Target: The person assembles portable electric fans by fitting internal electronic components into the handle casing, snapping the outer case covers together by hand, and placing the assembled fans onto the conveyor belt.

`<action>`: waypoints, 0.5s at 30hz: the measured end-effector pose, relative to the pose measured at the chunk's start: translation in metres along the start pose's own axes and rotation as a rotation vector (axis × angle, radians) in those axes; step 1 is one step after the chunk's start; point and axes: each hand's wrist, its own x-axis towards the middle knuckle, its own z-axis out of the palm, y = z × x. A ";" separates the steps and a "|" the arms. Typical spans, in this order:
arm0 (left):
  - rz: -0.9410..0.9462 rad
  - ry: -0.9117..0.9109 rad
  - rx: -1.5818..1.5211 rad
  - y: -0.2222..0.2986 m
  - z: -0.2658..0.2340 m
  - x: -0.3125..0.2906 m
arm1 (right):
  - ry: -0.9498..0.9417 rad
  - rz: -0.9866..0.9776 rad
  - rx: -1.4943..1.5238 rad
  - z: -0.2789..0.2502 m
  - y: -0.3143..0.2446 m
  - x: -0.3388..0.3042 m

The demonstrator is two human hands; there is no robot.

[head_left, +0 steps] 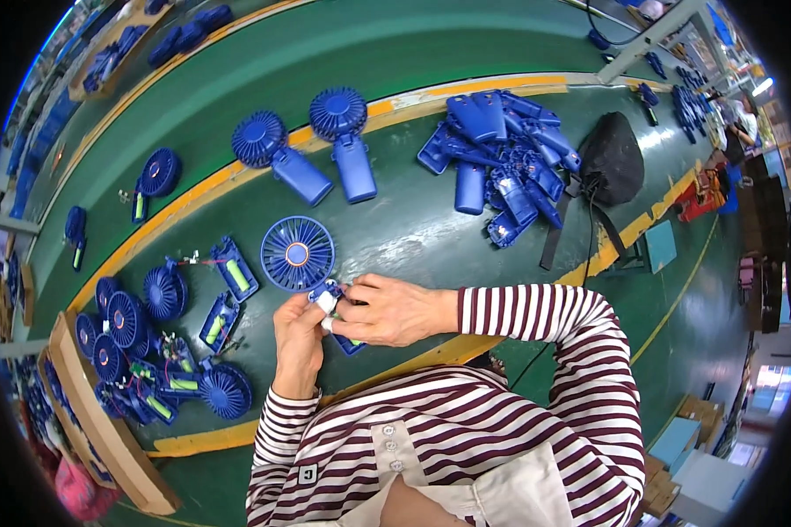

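Observation:
In front of me lies a blue handheld fan (298, 253), its round grille head facing up and its handle toward my body. My left hand (297, 341) pinches the neck end of the handle from the left. From the right, my right hand (394, 309) closes its fingers over the same handle. White wraps show at the fingertips, and what lies between them is too small to make out. Part of the opened handle with a bit of green shows below my right fingers. To the left lie two open handle shells (235, 274) with green batteries inside.
Several unfinished fans (127, 321) crowd the left beside a cardboard box (105, 413). Two fans with closed handles (338, 114) lie at the far yellow edge. A heap of blue handle covers (501, 149) and a black bag (613, 158) are at the right. Beyond runs a green conveyor belt (395, 53).

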 end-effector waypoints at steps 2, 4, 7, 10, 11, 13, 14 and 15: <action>-0.019 -0.025 -0.027 0.001 0.001 0.001 | -0.041 0.052 0.047 -0.008 -0.002 0.002; -0.054 -0.035 -0.079 0.000 -0.001 0.005 | -0.005 0.122 0.100 -0.012 -0.001 -0.002; -0.074 -0.015 -0.061 0.006 0.008 0.004 | 0.161 0.325 0.002 -0.038 0.007 0.000; -0.156 -0.046 -0.099 0.008 0.007 0.001 | 0.375 0.575 -0.340 -0.074 0.046 -0.003; -0.147 -0.029 -0.104 0.009 0.003 -0.001 | 0.314 0.717 -0.441 -0.085 0.059 -0.003; -0.237 -0.072 -0.147 0.012 0.004 -0.005 | 0.306 0.816 -0.732 -0.095 0.099 -0.025; -0.249 -0.103 -0.170 0.009 -0.001 -0.005 | 0.232 0.884 -0.824 -0.100 0.115 -0.034; -0.261 -0.110 -0.190 0.005 -0.003 -0.005 | 0.167 0.956 -0.869 -0.103 0.127 -0.040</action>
